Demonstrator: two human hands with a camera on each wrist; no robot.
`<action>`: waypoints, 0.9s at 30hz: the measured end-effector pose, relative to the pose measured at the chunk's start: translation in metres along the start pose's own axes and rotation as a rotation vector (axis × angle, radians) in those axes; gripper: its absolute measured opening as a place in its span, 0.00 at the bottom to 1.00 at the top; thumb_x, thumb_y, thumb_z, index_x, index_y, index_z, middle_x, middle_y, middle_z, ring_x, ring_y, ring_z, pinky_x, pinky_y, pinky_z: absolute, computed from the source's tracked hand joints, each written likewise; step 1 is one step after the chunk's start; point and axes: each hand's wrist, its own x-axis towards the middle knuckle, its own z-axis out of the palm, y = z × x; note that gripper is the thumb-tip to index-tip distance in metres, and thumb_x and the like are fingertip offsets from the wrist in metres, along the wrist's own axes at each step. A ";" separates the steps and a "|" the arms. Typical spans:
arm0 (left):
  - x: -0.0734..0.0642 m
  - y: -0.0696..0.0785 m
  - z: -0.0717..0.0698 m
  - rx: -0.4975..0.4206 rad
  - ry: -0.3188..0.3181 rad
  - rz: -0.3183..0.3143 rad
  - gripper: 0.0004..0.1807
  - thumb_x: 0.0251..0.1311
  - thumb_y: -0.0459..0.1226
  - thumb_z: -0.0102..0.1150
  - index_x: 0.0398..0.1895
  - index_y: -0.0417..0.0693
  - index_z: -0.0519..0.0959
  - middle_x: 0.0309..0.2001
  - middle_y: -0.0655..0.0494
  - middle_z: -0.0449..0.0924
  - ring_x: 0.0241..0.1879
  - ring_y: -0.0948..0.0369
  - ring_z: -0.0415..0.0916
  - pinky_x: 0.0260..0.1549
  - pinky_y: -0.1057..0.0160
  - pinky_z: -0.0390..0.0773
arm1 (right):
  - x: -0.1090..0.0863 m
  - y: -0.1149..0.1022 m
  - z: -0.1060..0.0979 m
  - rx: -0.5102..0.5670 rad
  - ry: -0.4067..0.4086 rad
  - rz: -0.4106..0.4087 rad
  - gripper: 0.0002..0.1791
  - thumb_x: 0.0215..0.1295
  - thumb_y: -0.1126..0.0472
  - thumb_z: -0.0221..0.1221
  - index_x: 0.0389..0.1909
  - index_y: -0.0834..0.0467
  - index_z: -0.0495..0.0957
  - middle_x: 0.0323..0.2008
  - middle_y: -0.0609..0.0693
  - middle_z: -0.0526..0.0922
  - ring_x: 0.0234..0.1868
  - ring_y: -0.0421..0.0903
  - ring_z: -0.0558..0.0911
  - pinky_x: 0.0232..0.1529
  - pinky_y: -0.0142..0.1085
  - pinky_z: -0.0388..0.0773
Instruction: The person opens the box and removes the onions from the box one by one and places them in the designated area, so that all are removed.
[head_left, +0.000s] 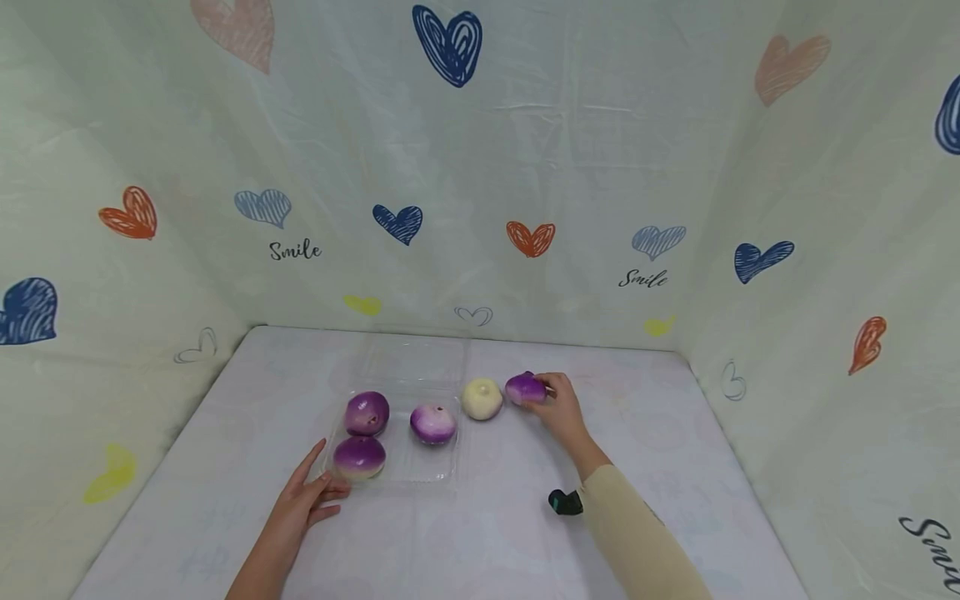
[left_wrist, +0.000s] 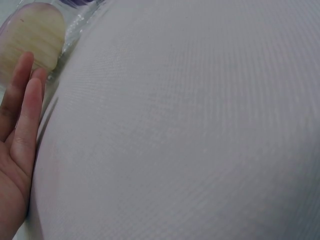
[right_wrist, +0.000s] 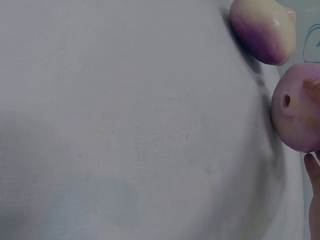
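In the head view my right hand (head_left: 561, 408) grips a purple onion (head_left: 523, 388) at the table's back right, fingers and thumb on its right side. In the right wrist view this onion (right_wrist: 295, 112) shows a small dark hole. Just left of it sits a pale onion (head_left: 482, 399), purple on its lower side in the right wrist view. A clear plastic box (head_left: 423, 477) bears three purple onions: one at back left (head_left: 367, 413), one at front left (head_left: 359, 458) and one at right (head_left: 432, 424). My left hand (head_left: 300, 500) has its fingers extended at the box's front left corner.
The box's clear lid (head_left: 416, 360) lies folded back toward the rear wall. A small dark green object (head_left: 565, 502) lies near my right sleeve (head_left: 637, 533). Cloth walls (head_left: 570, 167) printed with hearts enclose the white table (head_left: 510, 542) at the back and sides.
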 end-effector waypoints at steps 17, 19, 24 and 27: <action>0.002 -0.003 0.000 0.009 -0.001 0.030 0.35 0.75 0.42 0.46 0.79 0.55 0.44 0.36 0.54 0.85 0.39 0.63 0.82 0.38 0.63 0.80 | -0.016 0.005 0.004 0.015 -0.011 0.003 0.25 0.49 0.67 0.74 0.46 0.63 0.73 0.56 0.58 0.71 0.61 0.55 0.70 0.62 0.45 0.68; 0.002 -0.003 0.000 0.008 -0.002 0.031 0.35 0.75 0.42 0.46 0.79 0.56 0.45 0.36 0.54 0.85 0.39 0.63 0.82 0.39 0.63 0.80 | -0.017 0.005 0.005 0.018 -0.009 -0.003 0.24 0.48 0.68 0.74 0.44 0.62 0.73 0.56 0.58 0.71 0.61 0.56 0.70 0.62 0.46 0.68; 0.001 -0.002 0.000 0.002 -0.005 0.024 0.35 0.74 0.43 0.47 0.79 0.57 0.45 0.37 0.54 0.85 0.40 0.63 0.81 0.39 0.63 0.80 | -0.020 0.007 0.004 -0.016 -0.026 -0.047 0.24 0.46 0.70 0.75 0.42 0.62 0.73 0.56 0.58 0.72 0.61 0.57 0.70 0.60 0.48 0.69; 0.000 -0.002 0.000 0.001 -0.007 0.022 0.35 0.75 0.42 0.46 0.79 0.56 0.45 0.36 0.55 0.85 0.39 0.63 0.81 0.39 0.64 0.80 | -0.021 0.008 0.004 -0.037 -0.045 -0.066 0.24 0.46 0.71 0.74 0.42 0.61 0.73 0.56 0.58 0.72 0.62 0.56 0.70 0.61 0.47 0.69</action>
